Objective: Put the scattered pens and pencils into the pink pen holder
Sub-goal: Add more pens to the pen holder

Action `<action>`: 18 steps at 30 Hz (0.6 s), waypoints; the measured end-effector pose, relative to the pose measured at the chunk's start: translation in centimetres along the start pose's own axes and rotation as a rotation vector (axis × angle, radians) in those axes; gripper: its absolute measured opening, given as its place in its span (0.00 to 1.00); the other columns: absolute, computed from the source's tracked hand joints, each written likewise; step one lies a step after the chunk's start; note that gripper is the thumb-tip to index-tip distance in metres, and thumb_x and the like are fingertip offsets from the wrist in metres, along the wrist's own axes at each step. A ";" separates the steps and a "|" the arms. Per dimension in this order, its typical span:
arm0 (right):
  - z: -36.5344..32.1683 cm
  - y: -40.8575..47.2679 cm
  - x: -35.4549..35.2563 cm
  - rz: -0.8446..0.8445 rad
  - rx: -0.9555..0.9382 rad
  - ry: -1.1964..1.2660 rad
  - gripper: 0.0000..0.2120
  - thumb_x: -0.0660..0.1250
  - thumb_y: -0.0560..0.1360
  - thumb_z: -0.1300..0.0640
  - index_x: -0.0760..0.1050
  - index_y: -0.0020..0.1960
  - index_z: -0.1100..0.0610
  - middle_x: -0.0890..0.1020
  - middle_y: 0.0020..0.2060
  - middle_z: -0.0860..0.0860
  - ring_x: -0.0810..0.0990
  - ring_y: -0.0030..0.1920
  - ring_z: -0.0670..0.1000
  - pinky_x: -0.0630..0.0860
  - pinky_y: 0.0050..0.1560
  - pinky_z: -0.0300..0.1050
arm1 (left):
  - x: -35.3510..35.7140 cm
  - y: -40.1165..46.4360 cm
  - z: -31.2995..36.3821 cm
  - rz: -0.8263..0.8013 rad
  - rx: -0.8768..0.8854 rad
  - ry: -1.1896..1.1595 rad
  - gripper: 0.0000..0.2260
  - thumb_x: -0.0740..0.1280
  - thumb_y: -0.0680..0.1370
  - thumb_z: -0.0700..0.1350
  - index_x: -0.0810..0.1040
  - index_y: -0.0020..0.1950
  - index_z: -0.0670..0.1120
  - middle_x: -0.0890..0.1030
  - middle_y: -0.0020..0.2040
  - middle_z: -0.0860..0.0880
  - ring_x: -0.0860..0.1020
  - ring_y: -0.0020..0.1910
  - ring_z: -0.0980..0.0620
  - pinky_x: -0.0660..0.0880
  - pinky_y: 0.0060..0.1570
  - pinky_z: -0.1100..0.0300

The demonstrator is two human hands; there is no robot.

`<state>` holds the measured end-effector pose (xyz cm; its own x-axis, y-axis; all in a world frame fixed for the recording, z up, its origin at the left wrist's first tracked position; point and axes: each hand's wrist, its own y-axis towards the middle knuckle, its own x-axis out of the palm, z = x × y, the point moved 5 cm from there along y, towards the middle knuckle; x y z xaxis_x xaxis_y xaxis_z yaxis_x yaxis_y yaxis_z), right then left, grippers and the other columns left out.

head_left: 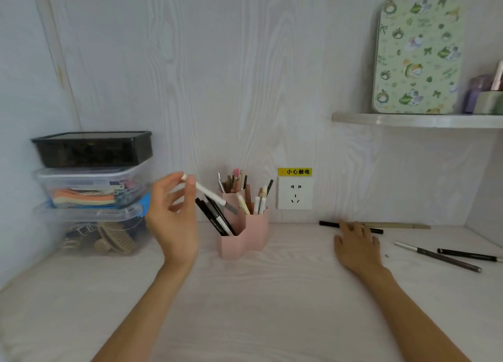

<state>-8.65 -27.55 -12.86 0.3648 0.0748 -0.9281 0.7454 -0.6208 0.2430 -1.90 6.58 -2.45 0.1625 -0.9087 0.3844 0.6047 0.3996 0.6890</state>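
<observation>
The left hand (174,214) is raised beside the pink holder (243,232), its fingers (190,187) pinching a white pen (206,193) tilted over the holder's front compartment. The right hand (356,246) lies on the tabletop (272,307), fingers spread and released over a black pen (329,223). Three more pens (438,257) lie scattered to its right.

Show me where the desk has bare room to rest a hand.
The near desk, in front of the holder between both arms, is bare. So is the strip between the holder and the right hand. Crowded: the right side with loose pens, and the left corner with stacked boxes.
</observation>
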 end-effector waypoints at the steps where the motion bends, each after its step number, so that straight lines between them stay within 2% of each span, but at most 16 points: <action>1: -0.2 -0.1 -0.1 0.006 -0.005 0.003 0.22 0.51 0.80 0.53 0.57 0.73 0.52 0.64 0.70 0.56 0.59 0.71 0.58 0.57 0.71 0.56 | 0.9 0.4 0.7 -0.019 0.030 0.006 0.08 0.69 0.75 0.46 0.77 0.52 0.46 0.80 0.46 0.60 0.81 0.44 0.57 0.77 0.42 0.61; 3: -0.3 0.1 -0.2 0.008 -0.005 0.009 0.21 0.51 0.80 0.53 0.60 0.72 0.51 0.61 0.71 0.56 0.57 0.72 0.57 0.54 0.72 0.57 | 2.7 0.8 1.3 -0.090 0.093 0.054 0.07 0.69 0.76 0.48 0.77 0.52 0.49 0.80 0.44 0.65 0.81 0.44 0.60 0.76 0.40 0.67; 5: -0.3 0.2 0.1 -0.011 -0.012 0.039 0.21 0.50 0.80 0.53 0.59 0.72 0.50 0.57 0.74 0.54 0.53 0.74 0.56 0.48 0.74 0.58 | 4.4 0.5 0.9 -0.208 0.165 0.189 0.05 0.69 0.76 0.49 0.77 0.51 0.53 0.80 0.43 0.66 0.80 0.44 0.61 0.75 0.41 0.68; 8: -0.2 0.2 0.5 -0.051 -0.040 0.092 0.21 0.48 0.80 0.55 0.55 0.73 0.50 0.58 0.75 0.49 0.52 0.75 0.51 0.42 0.75 0.58 | 6.2 -1.0 -1.3 -0.460 0.333 0.642 0.05 0.67 0.76 0.51 0.80 0.51 0.53 0.82 0.48 0.57 0.77 0.50 0.56 0.68 0.49 0.65; 10: 0.0 0.3 0.5 -0.055 -0.031 0.095 0.22 0.48 0.81 0.54 0.52 0.74 0.52 0.58 0.75 0.49 0.53 0.75 0.52 0.43 0.75 0.59 | 6.4 -2.3 -2.7 -0.598 0.404 0.770 0.05 0.68 0.76 0.49 0.81 0.50 0.52 0.82 0.51 0.54 0.74 0.56 0.52 0.60 0.54 0.64; 12: -0.1 0.4 0.3 -0.055 -0.020 0.068 0.24 0.48 0.80 0.53 0.49 0.75 0.51 0.58 0.74 0.51 0.53 0.75 0.54 0.44 0.74 0.60 | 5.9 -3.1 -3.2 -0.628 0.435 0.799 0.06 0.68 0.76 0.46 0.81 0.52 0.51 0.81 0.55 0.53 0.73 0.59 0.49 0.59 0.56 0.62; 15: -0.2 0.2 0.1 -0.042 -0.017 0.015 0.21 0.48 0.80 0.54 0.56 0.73 0.50 0.59 0.72 0.54 0.53 0.73 0.56 0.45 0.74 0.61 | 5.4 -3.6 -2.6 -0.579 0.508 0.857 0.10 0.69 0.75 0.44 0.79 0.56 0.51 0.76 0.63 0.50 0.68 0.63 0.48 0.61 0.59 0.57; 18: -0.8 -0.2 0.0 -0.084 -0.060 0.038 0.20 0.50 0.80 0.56 0.61 0.71 0.48 0.61 0.72 0.55 0.55 0.73 0.57 0.49 0.74 0.60 | 4.5 -4.5 -1.6 -0.532 0.515 0.811 0.19 0.72 0.71 0.42 0.75 0.60 0.50 0.74 0.63 0.50 0.68 0.61 0.50 0.62 0.56 0.59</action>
<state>-8.36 -26.85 -12.65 0.3194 0.1549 -0.9349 0.8059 -0.5634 0.1820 -2.64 0.45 -4.84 0.5558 -0.7138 -0.4261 0.3819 -0.2360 0.8936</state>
